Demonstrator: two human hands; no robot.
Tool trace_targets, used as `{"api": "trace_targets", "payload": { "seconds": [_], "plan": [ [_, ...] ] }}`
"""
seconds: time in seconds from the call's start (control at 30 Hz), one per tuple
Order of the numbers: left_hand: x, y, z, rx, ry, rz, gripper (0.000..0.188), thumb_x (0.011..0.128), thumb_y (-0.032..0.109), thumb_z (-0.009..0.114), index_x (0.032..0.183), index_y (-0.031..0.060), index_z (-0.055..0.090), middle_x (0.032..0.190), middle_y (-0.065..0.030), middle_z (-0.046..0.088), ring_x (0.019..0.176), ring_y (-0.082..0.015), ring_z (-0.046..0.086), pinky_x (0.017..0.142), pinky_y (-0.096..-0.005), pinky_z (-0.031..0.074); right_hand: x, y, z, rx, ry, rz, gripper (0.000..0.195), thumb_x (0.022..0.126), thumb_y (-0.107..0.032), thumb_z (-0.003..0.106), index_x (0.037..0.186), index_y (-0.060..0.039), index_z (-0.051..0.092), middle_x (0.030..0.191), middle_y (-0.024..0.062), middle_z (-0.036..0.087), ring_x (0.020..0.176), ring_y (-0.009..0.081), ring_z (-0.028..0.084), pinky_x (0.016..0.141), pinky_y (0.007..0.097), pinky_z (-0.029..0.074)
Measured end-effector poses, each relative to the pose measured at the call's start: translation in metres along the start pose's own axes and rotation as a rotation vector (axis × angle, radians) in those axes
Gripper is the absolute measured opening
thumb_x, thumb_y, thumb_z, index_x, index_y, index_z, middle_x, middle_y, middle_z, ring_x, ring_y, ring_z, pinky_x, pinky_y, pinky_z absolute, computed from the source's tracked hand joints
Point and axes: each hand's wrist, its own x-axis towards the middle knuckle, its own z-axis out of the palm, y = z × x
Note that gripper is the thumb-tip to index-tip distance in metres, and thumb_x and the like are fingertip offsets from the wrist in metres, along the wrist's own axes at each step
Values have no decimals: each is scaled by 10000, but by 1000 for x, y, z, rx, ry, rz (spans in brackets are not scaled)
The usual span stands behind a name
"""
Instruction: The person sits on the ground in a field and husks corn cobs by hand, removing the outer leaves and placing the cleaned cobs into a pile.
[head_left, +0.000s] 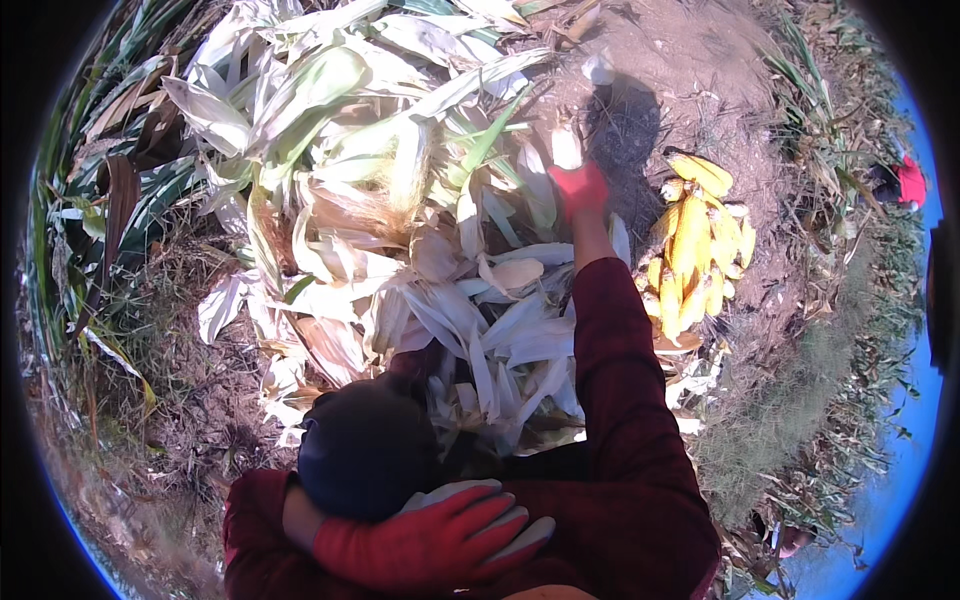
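My right hand (581, 189), in a red glove, reaches forward along the right edge of a heap of pale corn husks (420, 255). It grips a pale corn ear (566, 146), whose surface is washed out by bright sun. Bent across my body, my left hand (442, 529) wears a red glove with grey fingertips. Its fingers are a little apart and nothing shows in it; the palm is hidden. Beside the left wrist is a dark blue rounded form (367, 450), perhaps my knee. Bare yellow corn ears (694, 240) lie piled to the right of my right arm.
Cut green corn stalks (112, 195) lie at the left. Dry soil (705, 67) with a dark shadow (626, 127) stretches beyond the right hand. A small pale object (598, 69) lies there. Far right, a person in a red top (909, 184) is among plants.
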Motion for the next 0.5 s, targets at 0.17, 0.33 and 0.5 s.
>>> {"api": "trace_targets", "payload": {
  "seconds": [0.17, 0.33, 0.5],
  "plan": [
    [1, 17, 4, -13, -40, 73, 446, 799, 290, 617, 1199, 94, 583, 1043, -44, 614, 951, -192, 598, 865, -349, 484, -45, 68, -25, 429, 249, -262, 663, 638, -333, 818, 1111, 48, 552, 1015, 203, 642, 909, 283, 629, 789, 386, 483],
    [-1, 38, 10, -77, -48, 197, 493, 809, 352, 637, 1186, 42, 571, 1000, -70, 629, 912, -206, 619, 807, -344, 501, -162, 94, -118, 518, 257, -407, 585, 677, -281, 808, 1121, 13, 564, 1015, 165, 643, 906, 220, 624, 777, 357, 483],
    [7, 42, 25, 8, 22, 256, 504, 803, 311, 648, 1174, -16, 550, 900, -105, 624, 823, -267, 618, 726, -368, 486, -262, 124, -175, 534, 325, -524, 760, 691, -229, 800, 1325, -33, 428, 1219, 149, 568, 1107, 233, 556, 908, 345, 452]
  ]
}}
